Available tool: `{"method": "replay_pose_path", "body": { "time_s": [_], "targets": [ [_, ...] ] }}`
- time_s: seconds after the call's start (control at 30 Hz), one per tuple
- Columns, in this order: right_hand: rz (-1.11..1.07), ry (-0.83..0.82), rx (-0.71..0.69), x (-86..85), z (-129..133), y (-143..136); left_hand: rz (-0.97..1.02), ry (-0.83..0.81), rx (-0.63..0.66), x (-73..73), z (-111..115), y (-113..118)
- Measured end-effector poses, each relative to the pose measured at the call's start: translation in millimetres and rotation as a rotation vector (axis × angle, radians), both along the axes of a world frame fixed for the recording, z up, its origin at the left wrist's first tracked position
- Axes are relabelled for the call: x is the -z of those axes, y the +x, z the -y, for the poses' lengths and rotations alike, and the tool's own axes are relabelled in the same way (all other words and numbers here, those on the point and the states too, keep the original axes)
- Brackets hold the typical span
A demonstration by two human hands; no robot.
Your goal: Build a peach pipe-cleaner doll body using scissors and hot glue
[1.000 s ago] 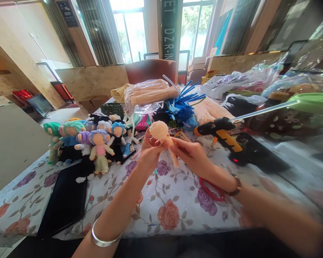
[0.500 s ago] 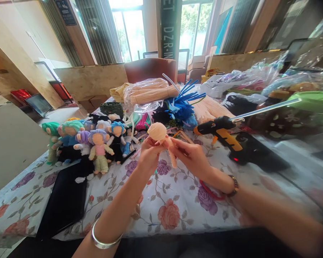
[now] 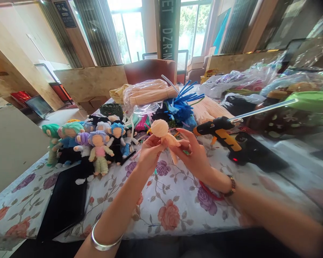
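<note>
A peach-coloured doll [image 3: 159, 128] with a round, bald head and pipe-cleaner limbs is held up over the middle of the table. My left hand [image 3: 150, 152] grips its body just below the head, fingers closed. At the doll's right side, my right hand [image 3: 195, 154] has its thumb and a finger on the end of one limb, with the index finger lifted away. Another limb hangs down between my hands. To the left stands a group of finished-looking dolls [image 3: 98, 152] with coloured hair, close together.
A glue gun [image 3: 220, 130] with a clear stick and a lit red light rests on the right. A black tray [image 3: 64, 200] lies at left. Behind are blue pipe cleaners [image 3: 183, 107], a wrapped peach bundle [image 3: 150, 95] and plastic bags [image 3: 239, 79]. A floral cloth [image 3: 169, 215] covers the table.
My right index finger has lifted off the doll, and the limb at my right fingers now points more sideways. The doll has shifted slightly right and up.
</note>
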State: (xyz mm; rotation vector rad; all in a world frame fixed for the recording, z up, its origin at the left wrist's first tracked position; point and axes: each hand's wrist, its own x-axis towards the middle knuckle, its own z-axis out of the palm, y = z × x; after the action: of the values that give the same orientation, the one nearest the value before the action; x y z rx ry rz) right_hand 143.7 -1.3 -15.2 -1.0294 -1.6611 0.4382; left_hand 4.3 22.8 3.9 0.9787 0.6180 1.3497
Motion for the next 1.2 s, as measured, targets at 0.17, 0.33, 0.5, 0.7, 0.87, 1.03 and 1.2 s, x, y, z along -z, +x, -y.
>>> {"method": "replay_pose_path", "body": {
  "time_s": [0.17, 0.33, 0.5, 0.7, 0.87, 1.03, 1.2],
  "targets": [
    [0.071, -0.044, 0.002, -3.8, 0, 3, -0.01, -0.051, -0.042, 1.3, 0, 1],
    [-0.03, -0.036, -0.009, -4.6, -5, 7, -0.07, -0.02, -0.064, 1.2, 0, -1],
    [-0.227, -0.159, -0.109, -2.9, -13, 7, -0.132, 0.021, -0.125, 2.7, 0, -1],
    [-0.242, -0.15, -0.145, -3.3, -10, 4, -0.183, 0.095, -0.192, 4.7, 1, 1],
    [-0.067, -0.016, -0.062, -3.4, -5, 4, -0.205, 0.145, -0.183, 3.7, 3, 2],
    [0.192, 0.134, 0.071, -2.1, -5, 5, -0.235, 0.108, -0.186, 1.2, 6, 1],
    [0.289, 0.23, 0.079, -0.3, -9, 8, -0.237, 0.117, -0.126, 2.4, 7, 3]
  ]
}}
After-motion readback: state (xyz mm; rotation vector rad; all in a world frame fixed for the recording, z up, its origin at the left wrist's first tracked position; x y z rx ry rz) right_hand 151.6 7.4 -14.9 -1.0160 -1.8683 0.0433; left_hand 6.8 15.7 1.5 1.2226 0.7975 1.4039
